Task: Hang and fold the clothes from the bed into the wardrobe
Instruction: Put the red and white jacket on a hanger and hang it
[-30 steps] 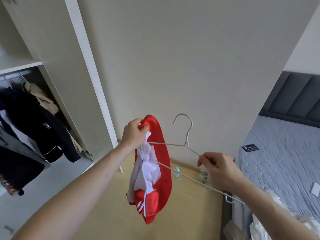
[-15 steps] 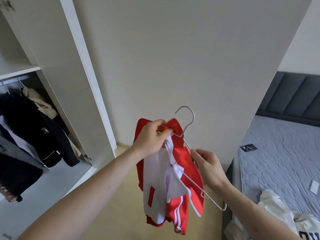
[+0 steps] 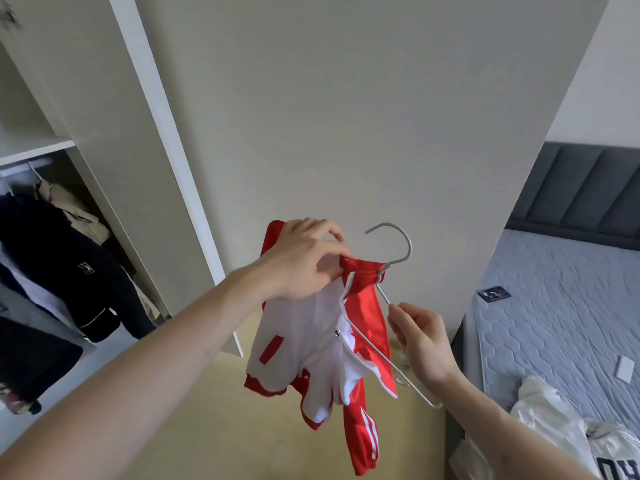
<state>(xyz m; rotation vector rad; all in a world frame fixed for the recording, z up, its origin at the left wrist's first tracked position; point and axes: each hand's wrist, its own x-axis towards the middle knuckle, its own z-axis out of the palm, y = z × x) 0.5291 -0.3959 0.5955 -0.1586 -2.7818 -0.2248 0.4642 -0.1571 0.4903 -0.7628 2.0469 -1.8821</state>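
Now the red-and-white track jacket [image 3: 313, 344] goes onto a wire hanger [image 3: 393, 258].
Left hand [image 3: 301, 261] pinches its collar; right hand [image 3: 420, 339] grips the hanger's arm, seemingly half threaded, beside the open wardrobe [image 3: 114, 140].

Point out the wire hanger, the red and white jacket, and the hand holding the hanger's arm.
wire hanger [image 3: 405, 237]: head view, on the hook's curve.
red and white jacket [image 3: 304, 330]: head view, on the white front panel.
right hand [image 3: 420, 337]: head view, on the curled fingers.
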